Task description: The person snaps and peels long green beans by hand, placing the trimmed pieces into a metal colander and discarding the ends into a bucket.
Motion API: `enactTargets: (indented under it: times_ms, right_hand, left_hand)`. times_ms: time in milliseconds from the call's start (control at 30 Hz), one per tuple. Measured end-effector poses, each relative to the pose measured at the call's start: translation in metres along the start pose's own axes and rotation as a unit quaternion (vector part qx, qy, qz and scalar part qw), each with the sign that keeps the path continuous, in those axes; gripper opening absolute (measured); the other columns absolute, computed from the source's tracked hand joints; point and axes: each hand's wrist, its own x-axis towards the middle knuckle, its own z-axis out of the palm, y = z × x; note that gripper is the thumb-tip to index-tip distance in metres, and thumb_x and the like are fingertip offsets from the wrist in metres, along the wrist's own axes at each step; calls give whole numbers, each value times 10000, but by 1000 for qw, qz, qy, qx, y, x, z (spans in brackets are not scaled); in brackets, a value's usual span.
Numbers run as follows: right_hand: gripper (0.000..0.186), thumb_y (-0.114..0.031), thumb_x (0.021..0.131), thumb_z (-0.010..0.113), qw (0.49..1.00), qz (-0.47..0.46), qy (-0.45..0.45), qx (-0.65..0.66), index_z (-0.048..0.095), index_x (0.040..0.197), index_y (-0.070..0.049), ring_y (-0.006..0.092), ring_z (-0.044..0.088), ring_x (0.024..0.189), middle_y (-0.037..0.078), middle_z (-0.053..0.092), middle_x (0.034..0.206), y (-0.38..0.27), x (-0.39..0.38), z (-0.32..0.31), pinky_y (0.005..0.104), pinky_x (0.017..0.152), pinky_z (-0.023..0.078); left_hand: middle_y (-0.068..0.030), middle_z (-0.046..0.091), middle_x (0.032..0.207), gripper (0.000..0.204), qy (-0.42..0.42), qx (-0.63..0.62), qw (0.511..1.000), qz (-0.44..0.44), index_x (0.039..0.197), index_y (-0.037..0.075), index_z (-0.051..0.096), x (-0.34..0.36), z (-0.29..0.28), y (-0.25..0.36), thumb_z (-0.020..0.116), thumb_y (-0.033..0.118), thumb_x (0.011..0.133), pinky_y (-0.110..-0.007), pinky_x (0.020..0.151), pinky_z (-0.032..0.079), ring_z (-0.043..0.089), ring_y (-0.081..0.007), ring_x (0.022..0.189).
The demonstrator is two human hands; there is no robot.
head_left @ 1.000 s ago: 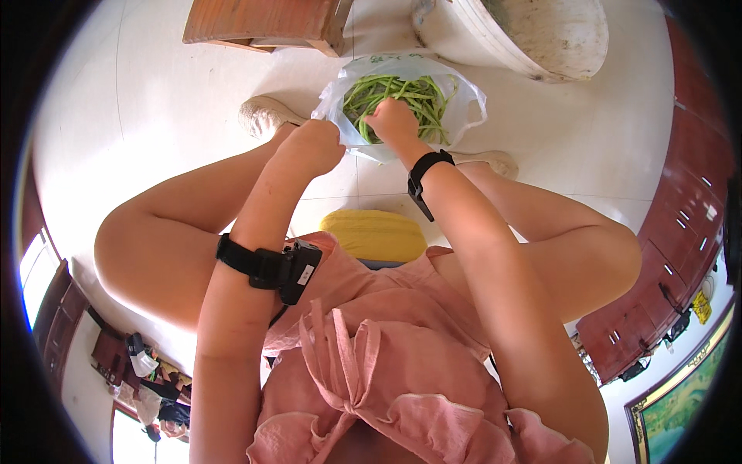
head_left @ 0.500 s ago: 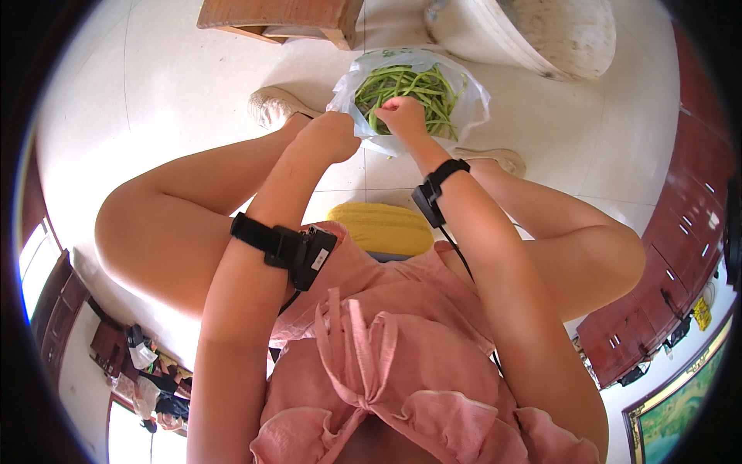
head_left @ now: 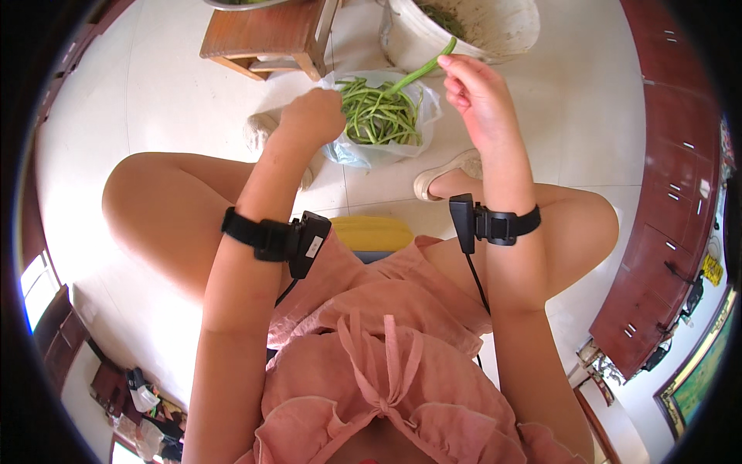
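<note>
My right hand (head_left: 473, 97) is raised at the upper right of the clear plastic bag (head_left: 423, 131), pinching one long green bean (head_left: 420, 70) that slants up past the bag's back edge. My left hand (head_left: 315, 114) is curled at the bag's left edge; what its fingertips grip, if anything, is hidden. Inside the bag lies a loose heap of green beans (head_left: 379, 120), several of them long and bent. The bag sits on the tiled floor between my feet.
Behind the bag stand a wooden stool (head_left: 259, 35) with a metal dish (head_left: 243, 5) on it and a white bucket (head_left: 502, 27) containing scraps. A yellow cushion (head_left: 371, 232) is beneath me. Red cabinets (head_left: 657, 193) line the right side.
My right hand has risen out of the bag toward the upper right with a bean in it. My left hand has shifted slightly up along the bag. The view has shifted.
</note>
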Motion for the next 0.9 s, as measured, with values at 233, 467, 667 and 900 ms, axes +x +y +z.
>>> enactTargets:
  times_ms: [233,467,667,900]
  right_hand:
    - [152,-124,797,723,979,-147,-2,-142,665,857,3,35,521,681,-11,622,747,-67,-54,18,186,623,417]
    - [113,-100,802,684,922,-237,-129,-277,620,846,-18,51,504,708,-28,562,794,-106,-83,15,213,608,379]
    - [116,-112,847,623,929,-224,-174,-238,594,890,-8,83,547,793,-8,598,843,-122,-73,15,248,740,422]
    - [133,-107,867,613,943,-186,-193,-199,616,934,8,101,571,813,24,631,860,-124,-70,22,279,777,462]
  left_hand:
    - [-49,627,1025,306,172,-295,909,240,1151,77,612,-72,-114,65,563,23,854,-252,728,468,582,-137,867]
    - [-26,597,998,345,172,-256,842,442,1098,54,623,-91,-163,93,648,-72,778,-229,661,444,549,-112,845]
    - [-22,612,838,210,185,-355,820,409,925,42,630,-90,-161,97,709,-25,743,-262,676,449,583,-131,774]
    - [-93,616,894,238,257,-239,802,483,934,7,629,-78,-162,97,693,-84,724,-276,694,488,590,-175,796]
